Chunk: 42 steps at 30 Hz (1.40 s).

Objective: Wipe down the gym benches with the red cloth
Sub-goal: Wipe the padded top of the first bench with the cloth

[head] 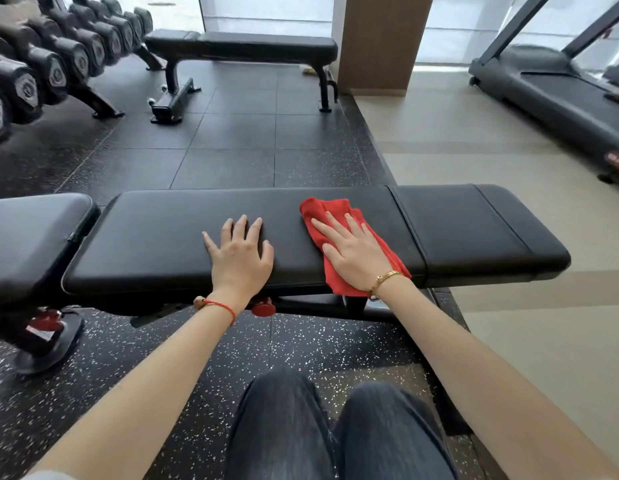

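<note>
A long black padded gym bench [155, 237] runs across the view in front of me. The red cloth [322, 209] lies on its top, right of the middle, with one corner hanging over the near edge. My right hand [353, 251] presses flat on the cloth with straight, spread fingers. My left hand [240, 252] rests flat on the bare pad to the left of the cloth, fingers spread. A second black bench [252, 46] stands farther back across the floor.
Another black pad [27, 237] adjoins the bench at the left. A rack of dumbbells [41, 60] fills the far left. A treadmill [560, 91] stands at the far right, and a wooden pillar [377, 43] rises behind. Dark rubber floor tiles lie between the benches.
</note>
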Each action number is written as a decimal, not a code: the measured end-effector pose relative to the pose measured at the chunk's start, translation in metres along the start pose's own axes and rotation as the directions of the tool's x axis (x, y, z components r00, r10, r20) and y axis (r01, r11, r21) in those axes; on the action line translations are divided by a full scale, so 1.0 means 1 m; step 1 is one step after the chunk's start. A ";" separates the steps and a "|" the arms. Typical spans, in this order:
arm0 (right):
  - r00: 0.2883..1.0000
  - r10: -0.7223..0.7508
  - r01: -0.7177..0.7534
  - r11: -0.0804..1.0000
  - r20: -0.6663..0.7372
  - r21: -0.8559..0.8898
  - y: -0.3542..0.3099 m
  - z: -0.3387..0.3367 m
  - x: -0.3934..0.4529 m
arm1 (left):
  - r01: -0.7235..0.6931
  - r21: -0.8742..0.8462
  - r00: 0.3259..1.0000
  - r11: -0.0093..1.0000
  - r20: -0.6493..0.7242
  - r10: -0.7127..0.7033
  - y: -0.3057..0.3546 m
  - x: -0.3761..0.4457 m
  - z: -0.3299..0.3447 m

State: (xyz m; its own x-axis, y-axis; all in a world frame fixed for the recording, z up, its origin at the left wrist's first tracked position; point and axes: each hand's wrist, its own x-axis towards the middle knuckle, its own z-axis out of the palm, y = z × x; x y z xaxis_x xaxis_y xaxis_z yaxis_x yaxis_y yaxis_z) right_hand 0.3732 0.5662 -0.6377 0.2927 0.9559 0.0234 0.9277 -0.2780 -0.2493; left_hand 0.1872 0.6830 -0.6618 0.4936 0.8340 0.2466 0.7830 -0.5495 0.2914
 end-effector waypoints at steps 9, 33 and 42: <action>0.951 0.307 -0.308 0.951 -0.044 -0.030 0.065 -0.020 -0.016 | -0.023 0.056 0.999 0.998 0.027 0.021 0.002 -0.003 -0.001; 0.974 0.225 -0.225 0.974 0.007 -0.010 0.022 -0.013 0.042 | 0.051 0.042 0.998 0.998 -0.029 -0.050 -0.050 0.015 -0.022; 0.992 -0.100 0.102 0.995 0.079 -0.014 -0.077 0.014 0.081 | 0.127 -0.037 0.988 0.991 -0.081 -0.129 -0.058 0.022 -0.021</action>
State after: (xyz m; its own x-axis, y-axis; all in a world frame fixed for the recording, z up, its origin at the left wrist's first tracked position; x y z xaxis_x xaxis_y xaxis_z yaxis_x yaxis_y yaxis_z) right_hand 0.3220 0.6667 -0.6296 0.1792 0.9834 -0.0278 0.9558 -0.1807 -0.2320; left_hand 0.1447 0.7322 -0.6533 0.3558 0.8914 0.2808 0.8245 -0.4409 0.3547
